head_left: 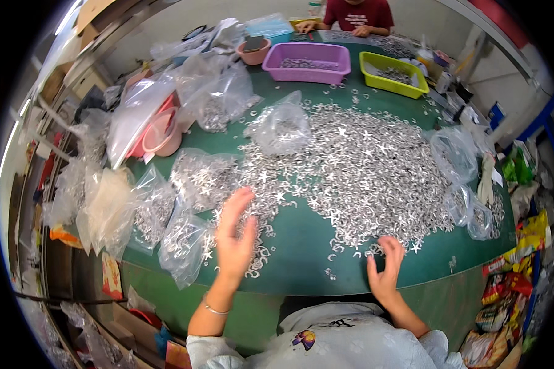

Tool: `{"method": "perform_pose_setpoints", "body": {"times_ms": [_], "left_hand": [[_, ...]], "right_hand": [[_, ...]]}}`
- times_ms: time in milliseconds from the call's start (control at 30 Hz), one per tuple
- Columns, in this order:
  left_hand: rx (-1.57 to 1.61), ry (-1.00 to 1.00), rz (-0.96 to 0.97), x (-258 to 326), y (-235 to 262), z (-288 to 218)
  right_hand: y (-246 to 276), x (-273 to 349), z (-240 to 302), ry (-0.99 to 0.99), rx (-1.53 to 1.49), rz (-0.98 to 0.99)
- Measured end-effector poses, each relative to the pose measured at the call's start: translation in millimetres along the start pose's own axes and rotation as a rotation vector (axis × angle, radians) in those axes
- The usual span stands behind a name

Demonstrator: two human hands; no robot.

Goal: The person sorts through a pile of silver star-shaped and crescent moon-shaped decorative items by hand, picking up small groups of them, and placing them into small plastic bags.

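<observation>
A wide heap of small silvery metal pieces [375, 172], some star-shaped and some curved like hooks or rings, covers the middle and right of the green table [301, 252]. My left hand [234, 237] hovers at the left edge of the pieces, fingers stretched and thumb apart, with nothing in it. At the heap's near edge, my right hand [388, 264] has its fingers loosely curved and spread from the thumb; no piece shows in it. Left of my left hand lie clear plastic bags [184, 243] filled with similar pieces. Another clear bag [283, 126] rests on the heap's far left part.
A purple tub [308, 75] and a yellow-green tray [394, 86] hold pieces at the back. Pink containers [162, 138] and more bags stand at the left. Clear bags [455, 154] lie along the right edge. Across the table sits a person in a dark red shirt [357, 17].
</observation>
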State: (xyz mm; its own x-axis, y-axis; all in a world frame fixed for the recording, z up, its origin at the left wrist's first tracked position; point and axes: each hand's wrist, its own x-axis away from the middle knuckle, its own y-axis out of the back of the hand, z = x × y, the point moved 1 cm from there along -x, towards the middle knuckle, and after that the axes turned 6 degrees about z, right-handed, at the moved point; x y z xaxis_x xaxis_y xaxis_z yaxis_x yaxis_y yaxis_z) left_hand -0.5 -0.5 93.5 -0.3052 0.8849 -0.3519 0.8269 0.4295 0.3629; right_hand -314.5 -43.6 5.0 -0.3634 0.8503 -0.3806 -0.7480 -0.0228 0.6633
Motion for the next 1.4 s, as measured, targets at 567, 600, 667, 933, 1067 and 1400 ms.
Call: {"method": "perform_pose_setpoints", "body": {"times_ms": [567,600,667,933,1067,1400], "left_hand": [[-0.444,-0.575,0.882,-61.4,-238.1,13.5],[-0.454,-0.600,0.874,-64.1,-241.4,15.5],[-0.486,-0.600,0.895,-67.6,-245.0,11.0],[-0.482,-0.647,0.835,-71.0,-242.2,11.6],[-0.458,-0.674,0.789,-75.4,-247.6,13.4],[-0.396,-0.730,0.804,-76.4,-240.5,21.6]], "right_hand": [[37.5,-12.4,-72.2,-0.198,0.288,0.065],[39.3,-14.1,-71.3,-0.184,0.302,0.091],[38.6,-12.0,-71.9,-0.140,0.348,0.112],[40.7,-13.5,-63.3,-0.132,0.258,0.171],[38.4,-19.6,-68.6,-0.144,0.248,0.149],[24.2,-21.1,-57.5,-0.115,0.215,0.186]]}}
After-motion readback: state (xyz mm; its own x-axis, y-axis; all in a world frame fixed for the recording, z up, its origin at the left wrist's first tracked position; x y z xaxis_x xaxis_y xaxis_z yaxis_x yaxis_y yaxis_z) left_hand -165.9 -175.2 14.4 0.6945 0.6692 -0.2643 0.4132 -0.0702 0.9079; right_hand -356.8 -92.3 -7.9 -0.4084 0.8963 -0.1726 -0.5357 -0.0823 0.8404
